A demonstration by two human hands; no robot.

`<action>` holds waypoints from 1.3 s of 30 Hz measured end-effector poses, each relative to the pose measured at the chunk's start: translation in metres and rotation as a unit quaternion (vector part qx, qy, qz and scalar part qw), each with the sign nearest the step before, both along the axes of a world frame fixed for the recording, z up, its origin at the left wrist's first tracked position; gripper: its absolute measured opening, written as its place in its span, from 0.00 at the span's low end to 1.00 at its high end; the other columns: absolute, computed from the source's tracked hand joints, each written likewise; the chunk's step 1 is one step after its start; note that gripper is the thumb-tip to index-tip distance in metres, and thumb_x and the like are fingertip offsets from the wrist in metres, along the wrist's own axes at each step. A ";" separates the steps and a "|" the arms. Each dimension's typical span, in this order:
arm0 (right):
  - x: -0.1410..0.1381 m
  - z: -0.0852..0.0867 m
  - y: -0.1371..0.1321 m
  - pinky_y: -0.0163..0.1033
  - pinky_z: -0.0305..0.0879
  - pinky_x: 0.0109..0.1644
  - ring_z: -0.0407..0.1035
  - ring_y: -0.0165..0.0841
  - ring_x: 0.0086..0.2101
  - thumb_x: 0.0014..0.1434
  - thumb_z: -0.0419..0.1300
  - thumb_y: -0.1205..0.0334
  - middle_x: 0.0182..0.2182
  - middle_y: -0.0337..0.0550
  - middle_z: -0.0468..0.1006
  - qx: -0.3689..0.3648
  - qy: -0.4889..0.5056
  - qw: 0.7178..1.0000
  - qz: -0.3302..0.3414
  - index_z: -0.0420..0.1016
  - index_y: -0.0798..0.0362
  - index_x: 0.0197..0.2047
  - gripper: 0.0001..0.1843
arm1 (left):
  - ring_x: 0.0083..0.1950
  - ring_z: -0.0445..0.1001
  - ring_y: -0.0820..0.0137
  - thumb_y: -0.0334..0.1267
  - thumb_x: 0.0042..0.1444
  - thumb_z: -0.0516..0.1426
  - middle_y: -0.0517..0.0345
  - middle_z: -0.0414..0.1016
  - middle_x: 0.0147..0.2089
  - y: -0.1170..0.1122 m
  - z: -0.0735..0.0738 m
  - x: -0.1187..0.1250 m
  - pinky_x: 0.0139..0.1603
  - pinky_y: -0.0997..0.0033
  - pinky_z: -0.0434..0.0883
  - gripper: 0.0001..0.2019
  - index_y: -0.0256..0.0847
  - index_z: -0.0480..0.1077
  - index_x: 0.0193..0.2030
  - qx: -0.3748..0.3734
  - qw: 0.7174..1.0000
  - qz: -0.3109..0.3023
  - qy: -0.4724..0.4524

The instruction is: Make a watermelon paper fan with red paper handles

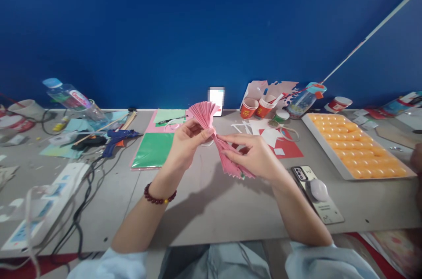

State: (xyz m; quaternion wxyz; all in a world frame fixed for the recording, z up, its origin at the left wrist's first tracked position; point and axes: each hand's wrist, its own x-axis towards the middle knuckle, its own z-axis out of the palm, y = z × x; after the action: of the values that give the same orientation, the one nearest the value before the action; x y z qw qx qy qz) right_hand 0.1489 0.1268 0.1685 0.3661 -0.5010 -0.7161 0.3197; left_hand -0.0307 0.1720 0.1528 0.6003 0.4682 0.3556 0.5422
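A pleated pink paper fan [205, 112] is held up over the middle of the table, pinched narrow at its centre and flared at both ends. My left hand [193, 138] grips it near the pinched middle, with thumb and fingers closed on the folds. The fingers of my right hand [249, 151] close on the lower right half, just beside the middle. A small green spot shows at the fan's lower edge. Behind it a phone [216, 96] with a lit screen leans against the blue wall.
Left are a blue glue gun [120, 136], a power strip [49, 204], a tilted bottle [77, 98] and green sheets [153, 149]. Right stand red paper cups [249, 108], red and white paper scraps [286, 149], a tray of orange balls [358, 147] and a phone [318, 195].
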 end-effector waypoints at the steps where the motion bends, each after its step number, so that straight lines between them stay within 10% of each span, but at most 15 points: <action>1: -0.001 -0.001 0.000 0.36 0.67 0.29 0.71 0.32 0.33 0.55 0.61 0.60 0.45 0.42 0.79 0.000 -0.001 1.000 -0.005 0.75 0.42 0.51 0.19 | 0.33 0.74 0.75 0.41 0.41 0.68 0.60 0.76 0.33 0.000 0.000 0.001 0.36 0.74 0.73 0.13 0.41 0.74 0.34 0.001 1.000 0.003 -0.003; 39: 0.008 0.000 0.002 0.35 0.66 0.34 0.71 0.31 0.34 0.54 0.56 0.70 0.42 0.39 0.78 0.084 -0.065 0.994 -0.005 0.74 0.43 0.50 0.21 | 0.36 0.76 0.70 0.40 0.43 0.67 0.55 0.79 0.33 -0.001 -0.009 0.008 0.40 0.69 0.74 0.10 0.39 0.77 0.32 -0.020 0.999 -0.010 0.041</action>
State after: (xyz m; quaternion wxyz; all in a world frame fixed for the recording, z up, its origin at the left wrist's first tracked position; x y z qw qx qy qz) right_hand 0.1571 0.1284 0.1686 0.3609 -0.4919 -0.7602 0.2231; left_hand -0.0225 0.1707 0.1437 0.6001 0.4815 0.3862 0.5088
